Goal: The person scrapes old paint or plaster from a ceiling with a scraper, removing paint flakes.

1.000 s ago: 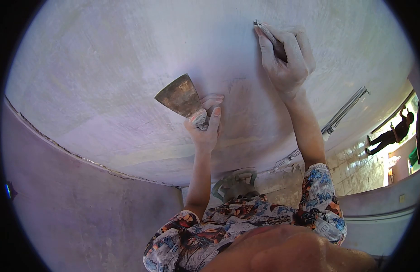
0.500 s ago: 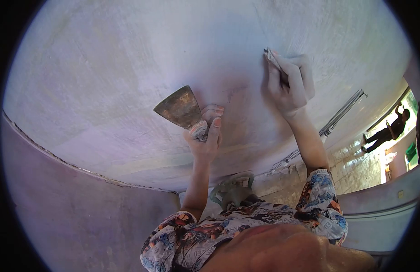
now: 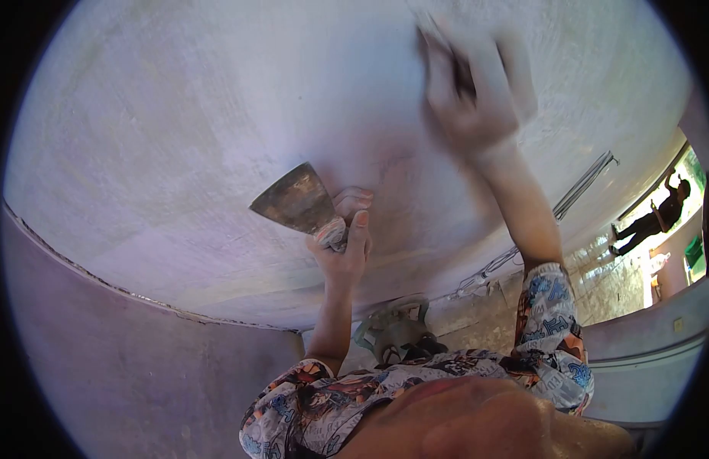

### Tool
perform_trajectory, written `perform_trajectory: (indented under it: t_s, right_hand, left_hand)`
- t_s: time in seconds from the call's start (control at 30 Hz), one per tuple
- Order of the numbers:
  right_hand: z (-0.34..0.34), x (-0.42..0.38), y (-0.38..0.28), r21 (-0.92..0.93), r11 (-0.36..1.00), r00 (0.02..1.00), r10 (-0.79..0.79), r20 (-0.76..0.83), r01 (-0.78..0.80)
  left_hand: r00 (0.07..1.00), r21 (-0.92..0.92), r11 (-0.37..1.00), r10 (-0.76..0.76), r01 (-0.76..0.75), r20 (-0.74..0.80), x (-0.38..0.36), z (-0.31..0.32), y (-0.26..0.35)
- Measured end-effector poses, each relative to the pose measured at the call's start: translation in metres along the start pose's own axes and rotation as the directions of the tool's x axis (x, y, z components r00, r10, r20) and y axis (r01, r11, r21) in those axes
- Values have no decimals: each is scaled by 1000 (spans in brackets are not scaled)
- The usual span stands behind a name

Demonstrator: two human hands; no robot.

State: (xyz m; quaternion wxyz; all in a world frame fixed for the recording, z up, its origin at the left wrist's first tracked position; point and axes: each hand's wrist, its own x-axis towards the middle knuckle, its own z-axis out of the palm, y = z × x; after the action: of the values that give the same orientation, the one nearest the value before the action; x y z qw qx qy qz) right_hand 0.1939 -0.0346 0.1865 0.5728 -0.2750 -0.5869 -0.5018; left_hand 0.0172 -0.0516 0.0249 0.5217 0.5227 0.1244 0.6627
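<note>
My left hand [image 3: 343, 243] is closed around the handle of a putty knife [image 3: 295, 200]. Its wide, stained metal blade points up and to the left, in front of a pale plastered wall [image 3: 178, 130]. Higher up and to the right, my right hand [image 3: 481, 88], dusted whitish, is at the wall with thumb and fingers pinched together. Motion blurs it. Between its fingertips is a small thin folded piece that looks like sandpaper [image 3: 429, 24], too smeared to make out fully.
Bundled wires [image 3: 584, 185] stick out of the wall beyond my right forearm. Below me are a green plastic chair [image 3: 370, 330] and a foot in a sandal [image 3: 390, 353]. A person in dark clothes [image 3: 660, 214] stands by a bright opening at far right. A purple wall [image 3: 140, 367] meets the plastered one at left.
My right hand has moved up along the wall with the folded piece in its fingers. The left hand and putty knife have shifted slightly down and left in view.
</note>
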Motion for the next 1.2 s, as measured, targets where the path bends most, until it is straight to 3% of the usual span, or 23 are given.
perform_trajectory:
  t_s: [0.03,0.1,0.17,0.3,0.37,0.47,0.5,0.57,0.6,0.7,0.77,0.83,0.9,0.97,1.03,1.1,1.13,1.2]
  right_hand:
    - [13,21,1,34,995,993,-92,-68,94]
    - [14,16,-1,31,991,989,-130,-64,132]
    - [-16,-23,-3,-63,997,995,55,79,-50]
    - [-28,-39,-6,-53,990,983,138,120,-132]
    - [2,12,-5,14,999,999,-38,27,38]
    - [9,17,0,48,995,996,-91,24,90]
    - [-4,-3,-2,49,996,996,-82,30,81]
    - [-33,-56,-7,-39,990,979,139,149,-134]
    - [-32,-55,-8,-39,989,979,145,145,-141]
    - [-16,-30,1,-68,993,984,108,144,-99]
    - [16,14,6,69,987,990,-140,-31,142]
    - [8,0,1,90,988,992,-126,-3,126]
    - [-24,-40,-1,-55,993,983,107,148,-100]
    - [-34,-59,-3,-53,992,980,120,157,-113]
    - [-25,-44,2,-40,994,978,111,176,-106]
    - [11,4,9,16,989,989,-149,-16,150]
    - [13,4,5,16,988,988,-153,-16,153]
    - [4,1,-9,9,1000,997,27,78,-28]
  left_hand:
    - [1000,7,1000,23,-23,5,-1,-4,-1]
    - [999,11,999,48,-48,1,0,-7,-3]
    - [1000,2,1000,12,-12,-23,-1,-5,-2]
    - [999,51,998,41,-42,22,-1,-9,-10]
    - [993,65,992,108,-111,44,1,-13,-12]
    - [994,57,993,105,-105,6,0,-11,-8]
    - [995,61,994,95,-95,4,-3,-10,-10]
    - [997,42,996,83,-83,-3,2,-12,-12]
    - [997,50,995,82,-82,0,3,-12,-11]
    - [997,49,996,76,-77,21,1,-10,-9]
    - [996,55,994,91,-92,15,1,-16,-11]
    - [996,55,994,91,-90,-5,2,-13,-8]
    - [996,68,994,86,-84,-19,0,-9,-7]
    - [998,39,998,47,-46,-46,-1,-6,-9]
    - [998,48,997,62,-61,-28,1,-8,-6]
    - [997,54,995,83,-82,-6,3,-9,-6]
    - [996,51,995,86,-85,-16,2,-11,-5]
    - [996,50,995,82,-81,-25,1,-10,-7]
